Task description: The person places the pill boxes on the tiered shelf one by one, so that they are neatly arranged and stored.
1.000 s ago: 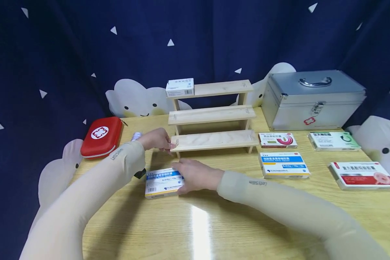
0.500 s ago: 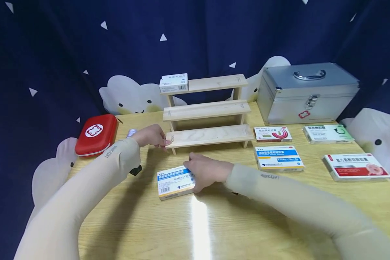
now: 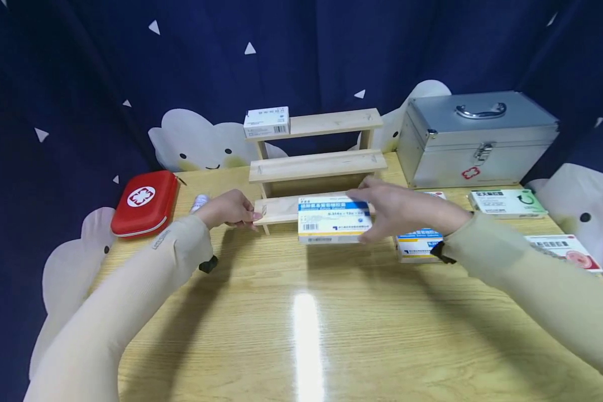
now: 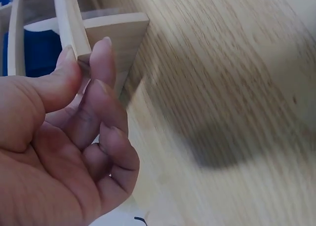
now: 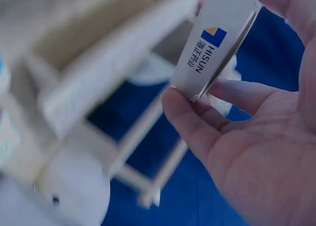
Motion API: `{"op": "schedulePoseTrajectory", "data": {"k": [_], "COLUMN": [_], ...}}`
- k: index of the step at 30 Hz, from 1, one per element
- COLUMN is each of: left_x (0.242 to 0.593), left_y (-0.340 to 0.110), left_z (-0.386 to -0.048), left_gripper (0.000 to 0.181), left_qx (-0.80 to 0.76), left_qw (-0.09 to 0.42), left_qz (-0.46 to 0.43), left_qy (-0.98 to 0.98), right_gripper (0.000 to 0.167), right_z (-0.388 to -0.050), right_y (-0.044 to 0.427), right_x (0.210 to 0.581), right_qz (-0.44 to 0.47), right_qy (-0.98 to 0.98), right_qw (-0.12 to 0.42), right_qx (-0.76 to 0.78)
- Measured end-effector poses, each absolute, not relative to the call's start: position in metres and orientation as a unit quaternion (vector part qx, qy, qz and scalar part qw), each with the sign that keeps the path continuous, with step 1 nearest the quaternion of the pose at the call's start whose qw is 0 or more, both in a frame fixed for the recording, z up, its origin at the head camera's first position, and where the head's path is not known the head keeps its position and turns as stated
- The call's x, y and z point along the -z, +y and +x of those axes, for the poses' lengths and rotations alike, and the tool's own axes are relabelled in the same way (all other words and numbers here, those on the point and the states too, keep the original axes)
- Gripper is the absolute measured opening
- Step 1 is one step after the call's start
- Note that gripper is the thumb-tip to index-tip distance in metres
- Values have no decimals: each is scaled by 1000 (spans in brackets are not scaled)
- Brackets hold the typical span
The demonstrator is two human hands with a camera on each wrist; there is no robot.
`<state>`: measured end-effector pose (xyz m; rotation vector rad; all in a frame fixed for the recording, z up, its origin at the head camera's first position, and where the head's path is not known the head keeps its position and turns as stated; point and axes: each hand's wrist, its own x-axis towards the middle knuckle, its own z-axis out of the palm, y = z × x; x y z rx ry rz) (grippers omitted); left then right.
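My left hand (image 3: 233, 209) pinches the left end of the lowest board of a three-step wooden shelf (image 3: 317, 165). In the left wrist view, thumb and index finger lie on either side of that board's corner (image 4: 74, 28). My right hand (image 3: 404, 207) grips a white, blue and yellow medicine box (image 3: 326, 221) by its right side, held in the air before the lowest board and covering part of it. The right wrist view shows the box's end panel (image 5: 212, 43) between thumb and fingers. Another white medicine box (image 3: 267, 122) stands at the left of the top board.
A red first-aid case (image 3: 146, 204) lies at the left, with a small bottle (image 3: 200, 201) beside the left hand. A silver metal case (image 3: 482, 139) stands back right. Before it lie a green-white box (image 3: 507, 202), a red-white box (image 3: 568, 251) and a matching blue-yellow box (image 3: 418, 245), partly hidden.
My right hand has lifted the blue-yellow medicine box off the table and carried it right and towards the shelf. My left hand stays at the lowest board's end. The head view has shifted slightly.
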<state>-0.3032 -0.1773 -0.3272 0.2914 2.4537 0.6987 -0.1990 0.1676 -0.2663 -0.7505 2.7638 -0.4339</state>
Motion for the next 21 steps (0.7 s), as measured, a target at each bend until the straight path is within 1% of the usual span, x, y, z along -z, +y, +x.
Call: {"op": "schedulePoseTrajectory", "data": {"k": [4,7,11,14,18,21], "left_x": [331,335,342,346,351,354], "left_y": [-179,-181,-186,-188,-188,-187], "left_z": [-301,-299,-297,-295,-291,-288], "left_gripper": [30,28,27,28,28,28], "left_qx": [-285,-316,-365,-389,-412,-430], "left_qw": [277,275,278,278,268,257], "left_qz": [98,82,64,58,48,43], "left_qy": [912,904,886,876,869,864], "right_gripper": [95,95,95,99,102,100], "right_z": [-210,-225,-253,-273,-295,-309], "right_y": [197,214,232,242,249,250], "right_x": [238,219,195,181,169,164], "right_qz": [-223,-201,-177,-154,-120,-106], "right_qy": [958,965,971,971,969,971], "right_qw": [97,87,89,101,106,100], "right_qx": [149,143,136,153,190,189]}}
